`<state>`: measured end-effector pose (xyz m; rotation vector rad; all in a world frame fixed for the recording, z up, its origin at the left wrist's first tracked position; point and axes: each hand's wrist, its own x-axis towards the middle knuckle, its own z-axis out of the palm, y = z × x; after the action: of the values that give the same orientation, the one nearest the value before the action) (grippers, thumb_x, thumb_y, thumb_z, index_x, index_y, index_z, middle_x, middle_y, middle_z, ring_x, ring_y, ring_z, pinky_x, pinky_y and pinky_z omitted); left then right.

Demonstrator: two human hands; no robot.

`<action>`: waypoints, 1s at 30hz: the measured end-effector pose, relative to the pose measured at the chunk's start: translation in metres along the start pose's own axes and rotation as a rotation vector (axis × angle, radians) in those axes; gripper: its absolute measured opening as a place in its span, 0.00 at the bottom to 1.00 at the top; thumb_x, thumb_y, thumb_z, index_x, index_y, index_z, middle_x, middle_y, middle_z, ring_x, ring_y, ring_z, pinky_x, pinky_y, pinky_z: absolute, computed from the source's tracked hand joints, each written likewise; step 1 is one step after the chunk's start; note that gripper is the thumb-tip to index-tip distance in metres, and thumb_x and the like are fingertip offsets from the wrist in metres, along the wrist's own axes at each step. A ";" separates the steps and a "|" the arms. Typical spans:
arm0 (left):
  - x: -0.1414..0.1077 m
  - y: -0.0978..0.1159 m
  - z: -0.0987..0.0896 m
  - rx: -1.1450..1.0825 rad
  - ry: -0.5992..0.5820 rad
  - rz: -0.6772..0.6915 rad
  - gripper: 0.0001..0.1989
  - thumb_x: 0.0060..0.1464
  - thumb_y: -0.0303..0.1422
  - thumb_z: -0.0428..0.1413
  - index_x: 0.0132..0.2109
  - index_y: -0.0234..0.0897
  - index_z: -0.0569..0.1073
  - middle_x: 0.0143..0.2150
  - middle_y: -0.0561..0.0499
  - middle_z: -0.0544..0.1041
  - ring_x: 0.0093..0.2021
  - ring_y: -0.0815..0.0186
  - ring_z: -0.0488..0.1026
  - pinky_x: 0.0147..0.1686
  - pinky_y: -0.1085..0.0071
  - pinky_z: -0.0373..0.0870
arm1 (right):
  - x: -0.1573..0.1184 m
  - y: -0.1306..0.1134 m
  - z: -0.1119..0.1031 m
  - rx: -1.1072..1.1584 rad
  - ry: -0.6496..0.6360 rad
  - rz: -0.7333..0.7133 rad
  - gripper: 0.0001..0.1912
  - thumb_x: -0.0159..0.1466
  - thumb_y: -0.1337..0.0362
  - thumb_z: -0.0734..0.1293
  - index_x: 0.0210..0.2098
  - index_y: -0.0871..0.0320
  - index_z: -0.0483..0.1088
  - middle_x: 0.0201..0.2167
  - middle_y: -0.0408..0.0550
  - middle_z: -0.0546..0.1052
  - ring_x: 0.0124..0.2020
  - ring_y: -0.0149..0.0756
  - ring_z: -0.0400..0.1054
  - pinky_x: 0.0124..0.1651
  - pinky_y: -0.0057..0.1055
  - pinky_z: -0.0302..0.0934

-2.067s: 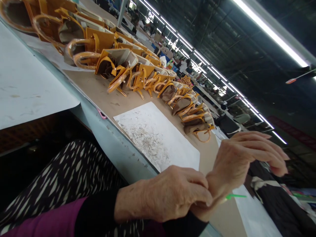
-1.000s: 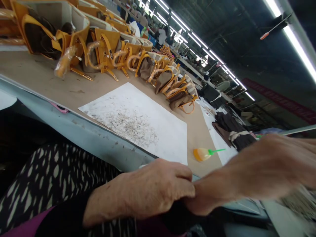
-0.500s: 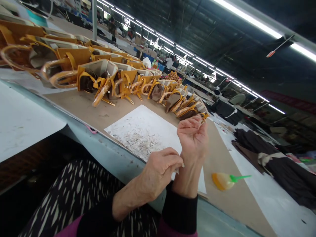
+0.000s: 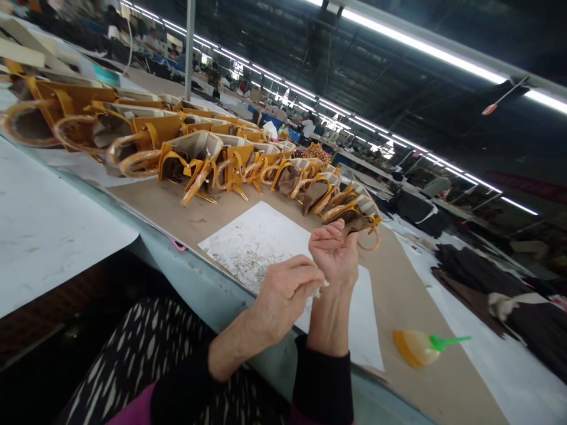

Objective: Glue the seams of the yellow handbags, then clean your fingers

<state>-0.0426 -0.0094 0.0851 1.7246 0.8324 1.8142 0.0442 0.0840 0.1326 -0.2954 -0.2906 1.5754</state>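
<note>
My left hand (image 4: pixel 283 295) is closed in a pinch on a small whitish scrap (image 4: pixel 322 287), held beside my right wrist. Palm up, my right hand (image 4: pixel 334 251) has its fingers apart and slightly curled, with nothing seen in it. Both hands are over a white sheet (image 4: pixel 279 227) marked with dark smears and specks, which lies on brown board (image 4: pixel 146 198). Beyond the hands stand rows of orange-yellow bags (image 4: pixel 233 162) with looped, wrapped handles.
A bottle of yellowish liquid with a green nozzle (image 4: pixel 416 347) lies on the right of the board. Dark cloth (image 4: pixel 500 295) is farther right. A pole (image 4: pixel 189 53) rises behind the bags. People sit in the background.
The view has shifted, so the bags and bottle appear lower and farther right. My right hand's fingers have opened somewhat, and my left hand still pinches the scrap.
</note>
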 end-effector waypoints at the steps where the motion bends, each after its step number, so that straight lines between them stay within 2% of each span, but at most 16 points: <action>1: 0.001 -0.001 0.003 -0.005 -0.008 0.006 0.11 0.59 0.23 0.50 0.32 0.31 0.75 0.31 0.49 0.73 0.30 0.71 0.69 0.31 0.77 0.66 | -0.001 0.001 -0.001 -0.002 0.000 0.008 0.28 0.71 0.51 0.47 0.28 0.61 0.67 0.22 0.39 0.67 0.19 0.20 0.59 0.24 0.21 0.58; 3: -0.004 -0.005 0.009 0.002 -0.054 0.007 0.11 0.60 0.24 0.50 0.31 0.31 0.75 0.30 0.49 0.72 0.28 0.72 0.68 0.29 0.77 0.66 | -0.001 0.003 -0.004 -0.009 0.003 0.004 0.28 0.71 0.50 0.47 0.29 0.61 0.67 0.22 0.39 0.67 0.19 0.20 0.59 0.24 0.21 0.58; 7: -0.032 -0.017 0.013 0.040 -0.165 -0.027 0.13 0.59 0.23 0.49 0.30 0.32 0.74 0.30 0.49 0.72 0.28 0.71 0.67 0.28 0.77 0.64 | 0.005 0.004 -0.016 -0.033 0.020 -0.033 0.28 0.71 0.50 0.48 0.28 0.61 0.67 0.21 0.38 0.66 0.19 0.20 0.58 0.24 0.20 0.57; 10: -0.042 -0.019 0.004 0.043 -0.294 -0.066 0.14 0.59 0.22 0.48 0.28 0.32 0.73 0.29 0.50 0.71 0.28 0.72 0.67 0.28 0.78 0.64 | 0.013 0.004 -0.021 -0.069 0.030 -0.042 0.30 0.70 0.49 0.46 0.27 0.60 0.68 0.21 0.38 0.66 0.18 0.21 0.58 0.23 0.21 0.57; 12: -0.036 -0.016 -0.006 0.038 -0.357 -0.061 0.13 0.58 0.21 0.49 0.27 0.32 0.73 0.29 0.51 0.71 0.27 0.72 0.66 0.28 0.78 0.63 | 0.016 0.005 -0.019 -0.100 0.033 -0.046 0.32 0.70 0.49 0.45 0.25 0.60 0.67 0.20 0.38 0.66 0.18 0.22 0.58 0.23 0.21 0.56; 13: -0.030 -0.013 -0.010 0.036 -0.340 -0.056 0.13 0.58 0.21 0.49 0.28 0.32 0.73 0.29 0.51 0.71 0.28 0.72 0.67 0.29 0.78 0.64 | 0.017 0.007 -0.018 -0.117 0.032 -0.047 0.32 0.70 0.49 0.45 0.25 0.60 0.67 0.19 0.38 0.66 0.18 0.22 0.58 0.22 0.21 0.56; 15: -0.016 -0.008 -0.015 0.039 -0.215 -0.047 0.11 0.58 0.21 0.51 0.30 0.31 0.74 0.30 0.50 0.72 0.30 0.71 0.68 0.31 0.78 0.65 | 0.015 0.011 -0.013 -0.158 0.018 -0.046 0.30 0.71 0.51 0.46 0.25 0.60 0.67 0.19 0.38 0.65 0.18 0.22 0.58 0.23 0.20 0.55; 17: -0.006 -0.004 -0.014 0.050 -0.081 -0.028 0.09 0.58 0.21 0.52 0.31 0.31 0.74 0.31 0.50 0.73 0.32 0.70 0.69 0.33 0.77 0.65 | 0.012 0.017 -0.010 -0.204 -0.008 -0.044 0.27 0.71 0.52 0.49 0.26 0.59 0.68 0.19 0.38 0.66 0.18 0.22 0.58 0.23 0.21 0.55; 19: -0.005 -0.004 -0.009 0.058 -0.029 -0.011 0.10 0.58 0.21 0.52 0.31 0.32 0.74 0.31 0.50 0.73 0.31 0.71 0.69 0.33 0.77 0.65 | 0.010 0.022 -0.006 -0.252 -0.043 -0.060 0.23 0.69 0.53 0.54 0.27 0.59 0.68 0.20 0.38 0.67 0.19 0.22 0.58 0.24 0.22 0.55; 21: -0.013 -0.008 -0.004 0.048 -0.069 -0.010 0.10 0.58 0.22 0.51 0.31 0.32 0.75 0.31 0.50 0.73 0.31 0.71 0.69 0.32 0.77 0.66 | 0.009 0.024 -0.003 -0.302 -0.075 -0.104 0.19 0.67 0.52 0.59 0.28 0.58 0.69 0.21 0.38 0.68 0.19 0.22 0.58 0.25 0.22 0.56; 23: -0.027 -0.016 -0.001 0.040 -0.163 -0.038 0.12 0.58 0.22 0.49 0.32 0.32 0.75 0.31 0.49 0.73 0.30 0.70 0.69 0.31 0.77 0.66 | 0.009 0.025 0.002 -0.357 -0.098 -0.173 0.19 0.65 0.50 0.61 0.29 0.58 0.69 0.21 0.37 0.69 0.19 0.23 0.59 0.25 0.22 0.55; 25: -0.037 -0.025 -0.002 0.049 -0.254 -0.076 0.14 0.57 0.20 0.47 0.32 0.33 0.76 0.31 0.49 0.73 0.31 0.69 0.71 0.31 0.76 0.67 | 0.006 0.029 0.009 -0.420 -0.128 -0.242 0.20 0.64 0.47 0.60 0.29 0.58 0.68 0.20 0.38 0.70 0.20 0.24 0.60 0.24 0.22 0.55; 27: -0.041 -0.034 -0.009 0.084 -0.287 -0.114 0.15 0.55 0.19 0.46 0.32 0.33 0.76 0.32 0.49 0.74 0.33 0.67 0.72 0.33 0.74 0.68 | -0.002 0.035 0.018 -0.487 -0.178 -0.290 0.20 0.63 0.47 0.61 0.30 0.57 0.69 0.19 0.39 0.70 0.20 0.26 0.61 0.24 0.24 0.55; 29: -0.037 -0.040 -0.020 0.129 -0.239 -0.148 0.12 0.55 0.21 0.49 0.31 0.34 0.76 0.32 0.49 0.74 0.35 0.66 0.73 0.36 0.71 0.70 | -0.016 0.044 0.027 -0.708 -0.326 -0.427 0.16 0.65 0.51 0.61 0.33 0.58 0.69 0.21 0.40 0.72 0.21 0.28 0.62 0.26 0.27 0.56; 30: -0.034 -0.041 -0.027 0.147 -0.171 -0.174 0.10 0.55 0.23 0.51 0.30 0.35 0.75 0.31 0.50 0.74 0.35 0.65 0.73 0.37 0.70 0.71 | -0.023 0.048 0.030 -0.950 -0.482 -0.602 0.14 0.67 0.55 0.59 0.37 0.59 0.69 0.23 0.41 0.72 0.23 0.29 0.64 0.28 0.28 0.58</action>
<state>-0.0694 -0.0075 0.0315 1.8075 1.0298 1.5021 -0.0111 0.0593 0.1434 -0.4911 -1.3790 0.7972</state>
